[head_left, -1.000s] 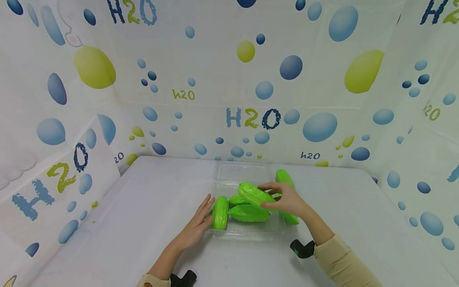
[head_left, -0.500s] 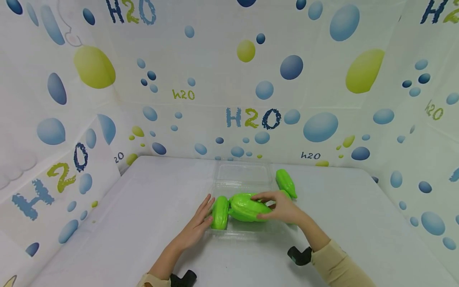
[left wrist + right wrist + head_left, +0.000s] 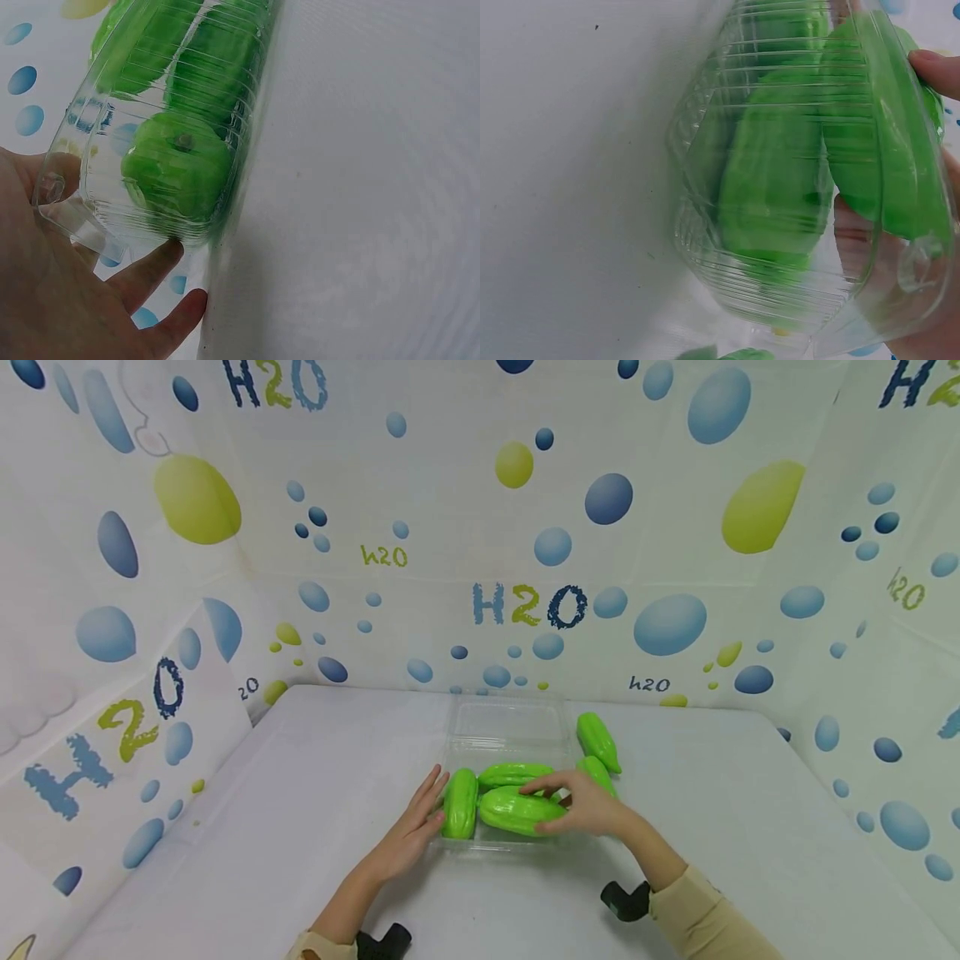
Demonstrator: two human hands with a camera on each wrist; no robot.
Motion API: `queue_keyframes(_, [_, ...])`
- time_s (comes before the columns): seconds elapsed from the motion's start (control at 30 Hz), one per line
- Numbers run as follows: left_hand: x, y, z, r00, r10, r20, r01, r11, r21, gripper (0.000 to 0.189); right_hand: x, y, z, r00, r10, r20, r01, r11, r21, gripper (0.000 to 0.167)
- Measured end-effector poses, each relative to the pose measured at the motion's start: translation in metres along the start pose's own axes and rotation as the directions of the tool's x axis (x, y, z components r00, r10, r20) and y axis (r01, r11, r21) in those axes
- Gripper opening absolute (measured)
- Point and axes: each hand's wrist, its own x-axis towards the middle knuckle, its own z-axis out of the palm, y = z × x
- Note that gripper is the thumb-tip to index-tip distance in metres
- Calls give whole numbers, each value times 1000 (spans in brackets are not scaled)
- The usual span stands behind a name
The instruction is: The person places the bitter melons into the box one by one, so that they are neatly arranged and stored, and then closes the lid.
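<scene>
A clear plastic clamshell box [image 3: 517,846] stands open on the table, its lid [image 3: 508,722] laid back. Inside, a glossy green toy cucumber [image 3: 461,804] lies lengthwise at the left, another cucumber [image 3: 512,773] crosswise at the back. My right hand [image 3: 588,806] grips a third cucumber [image 3: 513,812] from its right end, low in the box, in front of the back one; the right wrist view shows it tilted behind the wall. My left hand [image 3: 411,827] rests along the box's left side, fingers stretched out; in the left wrist view the fingertips [image 3: 172,251] touch the plastic wall.
Right of the box lie two more green cucumbers, one at the back [image 3: 597,742] and one [image 3: 596,772] partly behind my right hand. White cloth covers the table [image 3: 322,760]. A patterned curtain [image 3: 420,627] bounds the back and sides.
My right hand has lowered the cucumber into the box and drawn it toward the front, uncovering the back one. My left hand has stayed at the box's side.
</scene>
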Motion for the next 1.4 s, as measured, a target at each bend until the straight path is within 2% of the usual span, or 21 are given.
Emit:
queue_keyframes(0.3, [0,2,0,1000,-1,-4,1,1000,10,52,-1,0,4,998,-19,59,21,999,-47,43])
queue_keyframes(0.67, [0,2,0,1000,5,-4,-5,1000,28,51,-1,-1,3,993,-53,103,58,997,-48,44])
queue_keyframes(0.87, [0,0,1,1000,15,-19,-14,999,40,51,-2,-1,5,993,-65,100,70,996,-50,40])
queue_keyframes(1.23, [0,-1,1,1000,-6,-5,6,1000,21,52,0,1,6,993,-85,83,89,995,-54,40])
queue_keyframes(1.4, [1,-1,1,1000,-3,-5,3,1000,26,52,-1,-1,5,996,-66,64,69,997,-47,41])
